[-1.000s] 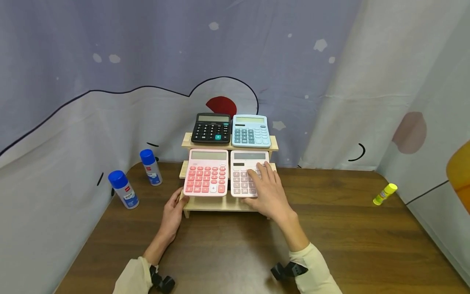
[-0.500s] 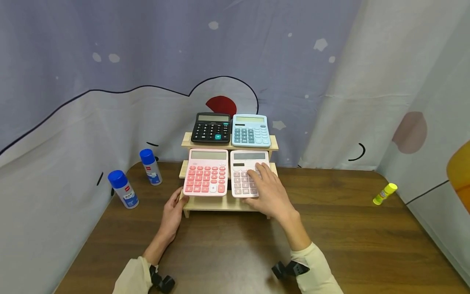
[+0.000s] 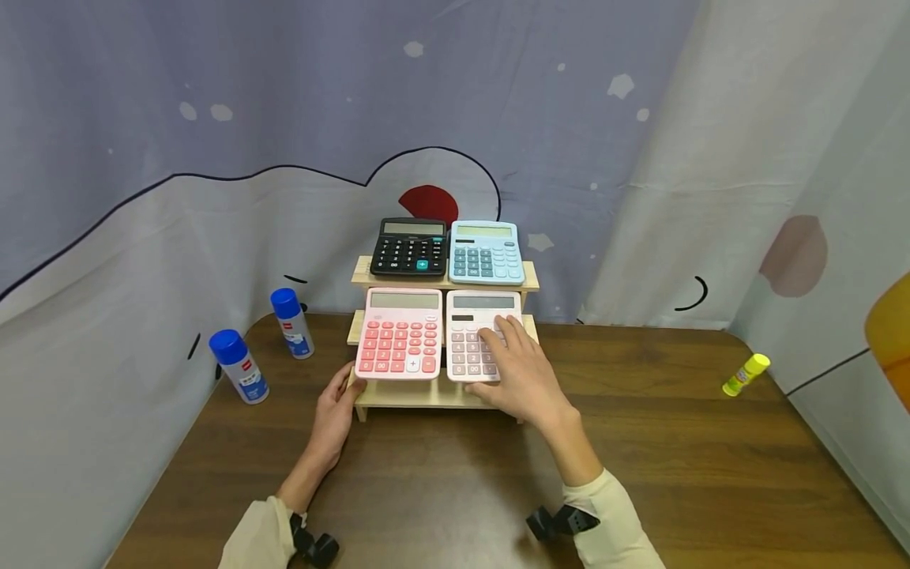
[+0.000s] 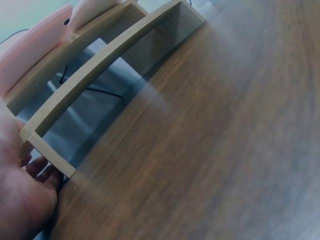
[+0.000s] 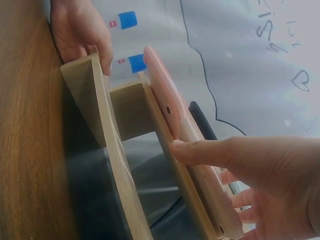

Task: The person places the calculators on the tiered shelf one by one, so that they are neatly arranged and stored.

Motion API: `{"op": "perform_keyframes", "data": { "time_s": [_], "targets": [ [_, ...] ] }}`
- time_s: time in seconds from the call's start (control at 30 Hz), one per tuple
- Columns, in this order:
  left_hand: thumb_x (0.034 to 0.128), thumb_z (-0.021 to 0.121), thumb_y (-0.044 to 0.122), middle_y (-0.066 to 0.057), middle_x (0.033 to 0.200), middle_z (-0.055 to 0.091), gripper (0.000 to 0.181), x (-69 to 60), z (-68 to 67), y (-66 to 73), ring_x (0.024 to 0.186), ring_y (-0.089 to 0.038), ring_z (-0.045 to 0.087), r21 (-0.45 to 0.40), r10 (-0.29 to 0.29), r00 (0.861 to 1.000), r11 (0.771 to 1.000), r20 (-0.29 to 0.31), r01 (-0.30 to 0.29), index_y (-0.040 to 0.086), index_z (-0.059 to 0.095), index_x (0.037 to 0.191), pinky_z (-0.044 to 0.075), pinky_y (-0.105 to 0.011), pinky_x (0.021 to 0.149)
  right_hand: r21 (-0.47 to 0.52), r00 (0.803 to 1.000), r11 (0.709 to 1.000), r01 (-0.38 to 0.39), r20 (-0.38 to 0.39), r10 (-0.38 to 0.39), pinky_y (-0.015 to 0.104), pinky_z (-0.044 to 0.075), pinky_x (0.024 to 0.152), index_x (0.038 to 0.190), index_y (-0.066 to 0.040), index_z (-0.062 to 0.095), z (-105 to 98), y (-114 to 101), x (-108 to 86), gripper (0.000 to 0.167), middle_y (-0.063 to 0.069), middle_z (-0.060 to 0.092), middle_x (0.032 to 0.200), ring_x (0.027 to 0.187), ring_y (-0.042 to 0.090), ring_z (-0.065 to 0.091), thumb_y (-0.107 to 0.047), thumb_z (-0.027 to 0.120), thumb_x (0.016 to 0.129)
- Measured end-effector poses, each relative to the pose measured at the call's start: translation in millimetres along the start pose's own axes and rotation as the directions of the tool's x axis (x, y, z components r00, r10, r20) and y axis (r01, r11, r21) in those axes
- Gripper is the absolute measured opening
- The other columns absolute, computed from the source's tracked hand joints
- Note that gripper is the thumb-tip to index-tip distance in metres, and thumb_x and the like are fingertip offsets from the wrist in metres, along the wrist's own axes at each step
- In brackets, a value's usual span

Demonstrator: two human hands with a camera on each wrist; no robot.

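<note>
In the head view a wooden tiered stand (image 3: 426,393) carries four-sided desk calculators on its upper tiers. On the middle tier lean a pink calculator (image 3: 400,333) and, to its right, a pale pink-white calculator (image 3: 465,336). My right hand (image 3: 524,375) holds the pale one, thumb at its lower edge and fingers over its right-hand keys, hiding some of them. My left hand (image 3: 334,415) grips the left end of the lowest shelf; the left wrist view shows fingers curled behind the stand's end piece (image 4: 52,155). A black calculator (image 3: 408,249) and a light blue calculator (image 3: 486,253) stand on the top tier.
Two white bottles with blue caps, a nearer bottle (image 3: 242,367) and a farther bottle (image 3: 292,324), stand left of the stand. A yellow glue stick (image 3: 745,375) is at the table's right. Behind the wooden table (image 3: 675,442) hangs a printed curtain (image 3: 284,103).
The pale calculator's lower edge has shifted very slightly under my right hand. My left hand and the other calculators stay where they were.
</note>
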State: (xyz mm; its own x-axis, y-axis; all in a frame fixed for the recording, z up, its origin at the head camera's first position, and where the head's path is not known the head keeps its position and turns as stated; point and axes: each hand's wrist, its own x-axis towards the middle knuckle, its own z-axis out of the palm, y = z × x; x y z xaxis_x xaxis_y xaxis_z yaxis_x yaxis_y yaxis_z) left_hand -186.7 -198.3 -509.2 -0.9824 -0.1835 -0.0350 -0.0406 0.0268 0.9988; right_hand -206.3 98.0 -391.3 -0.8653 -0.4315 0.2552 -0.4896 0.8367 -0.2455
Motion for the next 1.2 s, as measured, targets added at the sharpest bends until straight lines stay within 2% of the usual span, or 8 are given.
{"op": "perform_keyframes", "data": {
  "time_s": [0.2,0.47,0.73,1.2],
  "targets": [
    [0.1046,0.052,0.029,-0.01,0.159,0.037,0.055,0.6,0.6,-1.0,0.144,-0.021,0.034,-0.006,0.003,1.0,1.0,-0.005,-0.003,0.009,0.036,0.153,0.027,-0.041,0.12,0.014,1.0,1.0,-0.002,0.017,0.002,0.05,0.023,0.123,0.143,-0.012,0.048,-0.1,1.8,0.5,0.082,0.019,0.036,0.156,0.15,0.036,0.024,-0.046,0.083,0.077],
    [0.1045,0.052,0.031,-0.012,0.158,0.039,0.055,-0.5,0.9,-0.8,0.143,-0.021,0.036,0.004,0.008,1.0,1.0,-0.014,-0.008,0.009,0.037,0.153,0.031,-0.031,0.114,0.001,1.0,1.0,0.003,0.006,-0.003,0.053,0.027,0.12,0.143,-0.011,0.049,1.3,1.3,0.3,0.082,0.02,0.037,0.155,0.149,0.038,0.026,-0.048,0.083,0.077],
    [0.1052,0.051,0.027,-0.01,0.158,0.038,0.052,0.2,0.9,-0.8,0.144,-0.021,0.034,-0.019,0.01,1.0,1.0,0.008,-0.01,0.01,0.038,0.152,0.027,-0.041,0.12,-0.011,1.0,1.0,0.009,-0.011,-0.009,0.054,0.029,0.119,0.141,-0.01,0.051,1.1,-0.8,-0.7,0.081,0.02,0.038,0.154,0.148,0.038,0.027,-0.048,0.083,0.076],
    [0.105,0.051,0.03,-0.011,0.16,0.035,0.055,-0.6,-0.1,1.2,0.146,-0.023,0.032,-0.002,-0.001,1.0,1.0,0.008,0.001,0.01,0.036,0.153,0.026,-0.044,0.121,-0.008,1.0,1.0,-0.008,-0.002,0.008,0.054,0.026,0.12,0.142,-0.011,0.05,1.3,-3.2,-0.4,0.082,0.021,0.037,0.155,0.149,0.04,0.026,-0.049,0.082,0.077]
  ]
}}
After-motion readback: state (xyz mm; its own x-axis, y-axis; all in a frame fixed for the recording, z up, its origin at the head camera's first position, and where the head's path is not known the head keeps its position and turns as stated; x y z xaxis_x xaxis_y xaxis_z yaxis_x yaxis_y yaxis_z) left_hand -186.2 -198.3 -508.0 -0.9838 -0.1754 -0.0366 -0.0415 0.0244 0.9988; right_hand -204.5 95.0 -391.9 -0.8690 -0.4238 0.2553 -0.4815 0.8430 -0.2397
